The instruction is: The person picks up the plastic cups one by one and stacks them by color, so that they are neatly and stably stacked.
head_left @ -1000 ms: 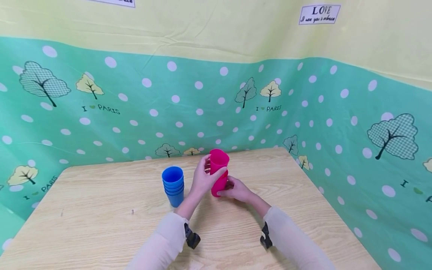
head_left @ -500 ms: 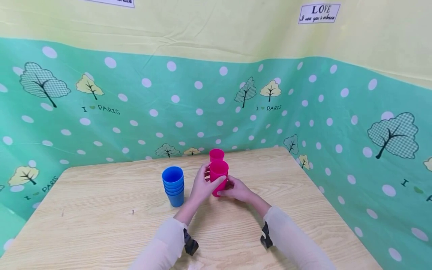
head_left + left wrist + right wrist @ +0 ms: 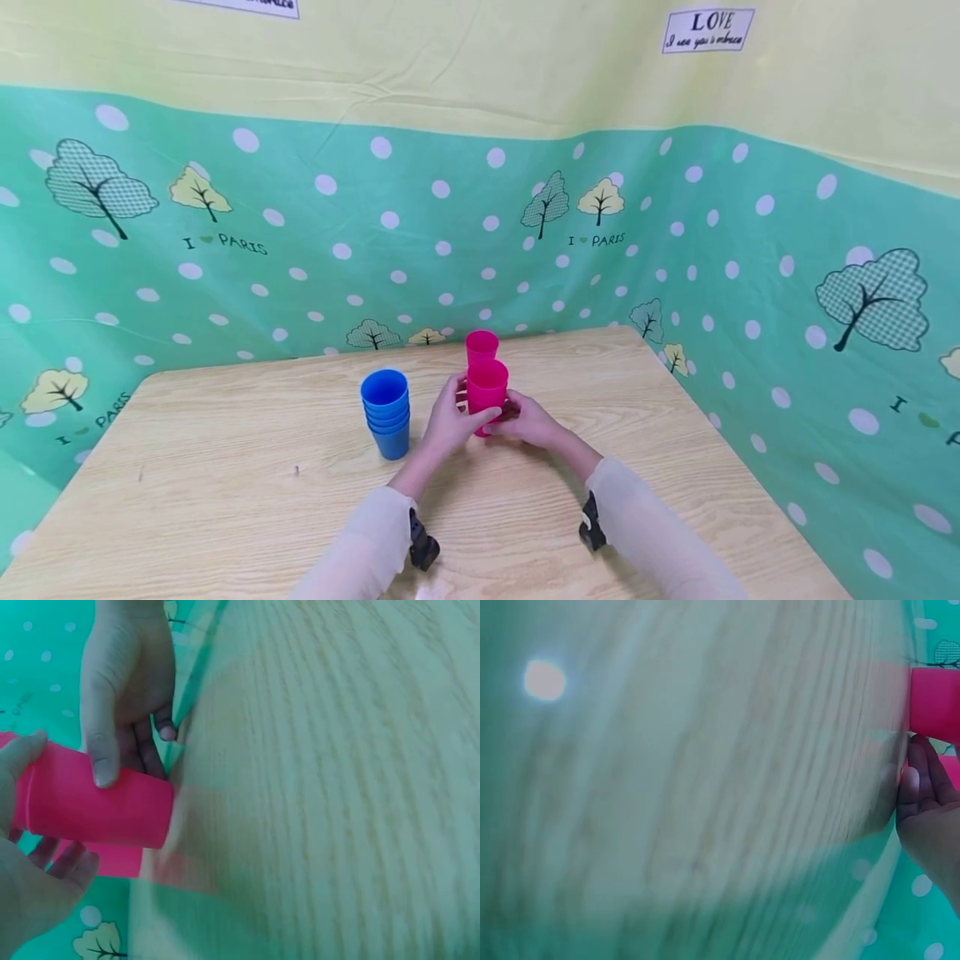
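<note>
Two hands hold a stack of nested pink cups [image 3: 487,382] upright at the middle of the table. My left hand [image 3: 447,423] grips the upper part, thumb across the near side and fingers behind. My right hand [image 3: 531,422] holds it lower down from the right, its thumb [image 3: 103,761] lying along the cup wall in the left wrist view. Behind this stack stands another pink cup [image 3: 482,342], partly hidden by it. In the right wrist view, the right hand [image 3: 930,814] has its fingers beside a pink cup [image 3: 936,703] at the edge of the picture.
To the left of the hands stands a stack of several nested blue cups [image 3: 387,417], open ends up. The wooden table [image 3: 225,500] ends at a green dotted cloth [image 3: 300,225] behind and on the right. Black cameras sit on both wrists.
My left hand has lowered the upper pink cup down into the one my right hand holds. The pink cup behind has come into sight. The right hand stays in place.
</note>
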`<state>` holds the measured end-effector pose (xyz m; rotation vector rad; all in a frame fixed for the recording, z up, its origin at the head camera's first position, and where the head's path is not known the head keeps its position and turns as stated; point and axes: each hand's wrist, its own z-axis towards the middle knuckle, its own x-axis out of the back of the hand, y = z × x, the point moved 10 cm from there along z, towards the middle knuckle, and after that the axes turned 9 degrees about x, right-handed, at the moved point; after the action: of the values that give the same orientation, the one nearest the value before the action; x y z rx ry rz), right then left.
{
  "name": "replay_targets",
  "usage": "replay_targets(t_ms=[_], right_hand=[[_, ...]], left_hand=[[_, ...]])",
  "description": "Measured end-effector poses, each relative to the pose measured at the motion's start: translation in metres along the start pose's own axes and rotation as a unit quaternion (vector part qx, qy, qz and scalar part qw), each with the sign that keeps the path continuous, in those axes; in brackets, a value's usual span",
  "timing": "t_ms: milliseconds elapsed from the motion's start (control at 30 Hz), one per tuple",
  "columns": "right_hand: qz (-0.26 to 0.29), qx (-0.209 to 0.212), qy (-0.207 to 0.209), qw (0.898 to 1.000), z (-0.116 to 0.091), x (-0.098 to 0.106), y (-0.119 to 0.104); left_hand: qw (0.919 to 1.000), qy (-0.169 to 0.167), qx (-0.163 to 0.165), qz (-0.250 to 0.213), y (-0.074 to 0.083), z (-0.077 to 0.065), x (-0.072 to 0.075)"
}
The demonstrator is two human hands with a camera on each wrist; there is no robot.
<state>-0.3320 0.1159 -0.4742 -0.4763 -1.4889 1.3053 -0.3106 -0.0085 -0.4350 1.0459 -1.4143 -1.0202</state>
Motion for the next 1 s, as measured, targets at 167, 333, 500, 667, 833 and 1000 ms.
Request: replay_targets(t_ms=[167, 333, 500, 667, 833, 1000], right_hand=[[0.012, -0.002, 0.001, 1.000, -0.003, 0.008, 0.000], [0.011, -0.017, 0.017, 1.000, -0.004, 0.030, -0.001], [-0.004, -0.030, 0.048, 0.998, 0.003, 0.054, -0.006], [-0.026, -0.033, 0.100, 0.994, 0.017, 0.074, -0.015], [-0.035, -0.053, 0.147, 0.987, 0.030, 0.083, -0.018], [-0.025, -0.065, 0.163, 0.984, 0.043, 0.080, -0.018]], left_hand=[[1.0000, -0.002, -0.005, 0.002, -0.004, 0.004, -0.003], [0.9999, -0.002, -0.008, 0.007, -0.002, 0.004, -0.003], [1.0000, 0.001, -0.003, 0.007, 0.000, 0.003, 0.000], [1.0000, 0.000, 0.001, 0.007, -0.001, 0.003, 0.000], [1.0000, -0.001, 0.000, 0.009, -0.004, 0.004, -0.001], [1.0000, -0.002, 0.001, 0.003, -0.005, 0.003, -0.001]])
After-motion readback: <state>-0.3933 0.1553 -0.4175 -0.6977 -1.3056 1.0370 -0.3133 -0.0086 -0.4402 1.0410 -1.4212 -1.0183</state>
